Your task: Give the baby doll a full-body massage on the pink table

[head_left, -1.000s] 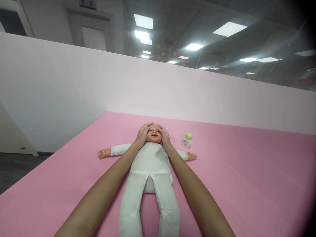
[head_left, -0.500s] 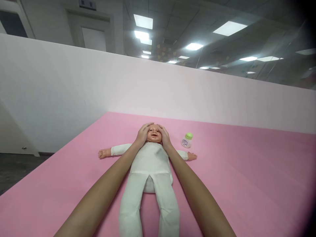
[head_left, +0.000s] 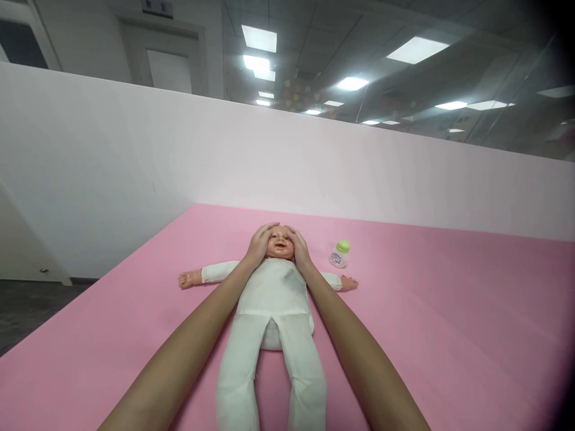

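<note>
A baby doll (head_left: 275, 290) with a white cloth body and a hard plastic head lies on its back, head away from me, arms spread to the sides. My left hand (head_left: 258, 244) rests along one side of its head, and my right hand (head_left: 300, 245) along the other. Both sets of fingers are stretched out, lying against the temples and upper forehead; the palms' inner sides are hidden. The doll's eyes and mouth show between my hands. To the right of the head stands a small clear bottle (head_left: 339, 257) with a green cap and a printed label.
The doll and bottle are on a pink table surface (head_left: 440, 311). A white partition (head_left: 314, 161) rises along its far edge. Beyond are a door (head_left: 169, 69) and lit ceiling panels (head_left: 259, 39). Dark floor (head_left: 31, 311) shows at the left.
</note>
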`<state>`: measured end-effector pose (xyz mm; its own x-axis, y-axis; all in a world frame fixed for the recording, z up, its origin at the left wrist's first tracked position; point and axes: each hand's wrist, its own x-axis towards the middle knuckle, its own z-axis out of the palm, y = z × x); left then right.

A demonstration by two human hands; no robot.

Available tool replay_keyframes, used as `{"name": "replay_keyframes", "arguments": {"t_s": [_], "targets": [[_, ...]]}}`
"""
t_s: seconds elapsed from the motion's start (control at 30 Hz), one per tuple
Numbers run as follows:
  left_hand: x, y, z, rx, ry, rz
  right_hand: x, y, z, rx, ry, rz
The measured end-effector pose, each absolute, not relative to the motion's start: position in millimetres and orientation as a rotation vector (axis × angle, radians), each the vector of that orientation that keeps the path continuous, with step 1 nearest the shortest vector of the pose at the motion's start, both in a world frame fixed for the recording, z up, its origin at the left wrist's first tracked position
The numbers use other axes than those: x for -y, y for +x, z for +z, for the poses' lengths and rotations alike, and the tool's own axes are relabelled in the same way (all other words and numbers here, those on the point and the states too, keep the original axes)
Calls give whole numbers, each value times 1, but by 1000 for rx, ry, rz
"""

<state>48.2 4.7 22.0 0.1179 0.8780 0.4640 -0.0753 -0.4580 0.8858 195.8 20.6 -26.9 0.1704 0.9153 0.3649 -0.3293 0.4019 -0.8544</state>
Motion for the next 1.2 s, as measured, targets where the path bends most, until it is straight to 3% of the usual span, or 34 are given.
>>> {"name": "replay_keyframes", "arguments": {"t_s": [1.2], "targets": [[-14, 49, 13, -786, 1528, 1475, -21, 198, -28, 1070, -691, 979]]}}
